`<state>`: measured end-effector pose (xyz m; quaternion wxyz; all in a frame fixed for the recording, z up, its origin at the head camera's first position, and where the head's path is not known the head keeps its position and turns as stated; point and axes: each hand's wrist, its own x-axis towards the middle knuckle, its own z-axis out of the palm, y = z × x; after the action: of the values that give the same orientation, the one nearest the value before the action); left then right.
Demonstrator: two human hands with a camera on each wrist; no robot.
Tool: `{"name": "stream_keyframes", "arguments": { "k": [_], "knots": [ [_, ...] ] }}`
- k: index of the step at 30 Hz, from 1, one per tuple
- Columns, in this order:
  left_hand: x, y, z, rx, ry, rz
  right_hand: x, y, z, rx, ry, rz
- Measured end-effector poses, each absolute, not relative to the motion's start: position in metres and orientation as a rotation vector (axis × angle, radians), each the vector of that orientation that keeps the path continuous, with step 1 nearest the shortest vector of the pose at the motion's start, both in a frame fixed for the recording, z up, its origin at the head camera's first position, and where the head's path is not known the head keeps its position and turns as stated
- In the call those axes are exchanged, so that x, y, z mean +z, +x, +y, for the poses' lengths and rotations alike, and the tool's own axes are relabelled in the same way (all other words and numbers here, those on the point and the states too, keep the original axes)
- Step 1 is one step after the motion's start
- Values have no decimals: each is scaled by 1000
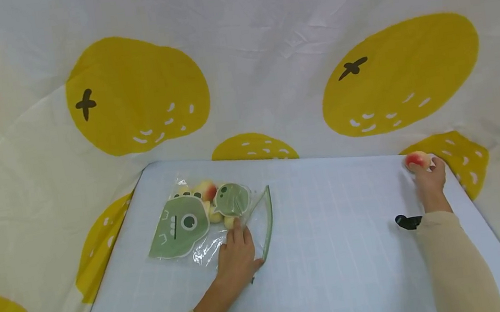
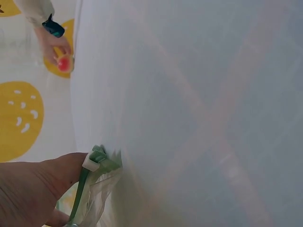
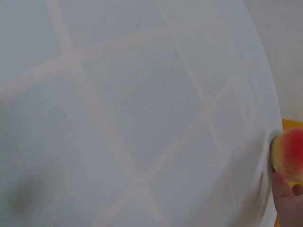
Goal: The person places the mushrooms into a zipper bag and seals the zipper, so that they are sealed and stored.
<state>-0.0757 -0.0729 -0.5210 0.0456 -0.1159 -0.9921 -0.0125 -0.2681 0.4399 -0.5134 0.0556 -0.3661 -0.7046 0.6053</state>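
A clear zip bag (image 1: 183, 228) printed with green cartoon faces lies on the left of a pale blue gridded mat (image 1: 334, 218). Several small peaches show inside it. My left hand (image 1: 237, 247) rests on the bag's near right part with its fingers straight, beside the green zip edge (image 1: 266, 225). In the left wrist view that hand (image 2: 28, 189) lies against the green zip slider (image 2: 97, 158). My right hand (image 1: 425, 175) is at the mat's far right corner, its fingers curled round a small red and yellow peach (image 1: 416, 159) (image 3: 289, 151). The left wrist view also catches this peach (image 2: 64, 64) far off.
A white cloth with big yellow orange prints (image 1: 137, 94) covers the surface around the mat and rises behind it. The mat's edges drop off at the far right corner (image 3: 270, 142). Black wrist straps (image 1: 408, 221) sit on both beige sleeves.
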Motion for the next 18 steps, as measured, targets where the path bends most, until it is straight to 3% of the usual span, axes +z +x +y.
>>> {"name": "stream_keyframes", "arguments": {
  "k": [8, 18],
  "knots": [
    [-524, -75, -76, -30, -362, -3007, -512, -274, 444, 2015, -1187, -1944],
    [-525, -76, -79, -42, -381, -2987, -520, -281, 450, 1907, -1276, -1974]
  ]
}}
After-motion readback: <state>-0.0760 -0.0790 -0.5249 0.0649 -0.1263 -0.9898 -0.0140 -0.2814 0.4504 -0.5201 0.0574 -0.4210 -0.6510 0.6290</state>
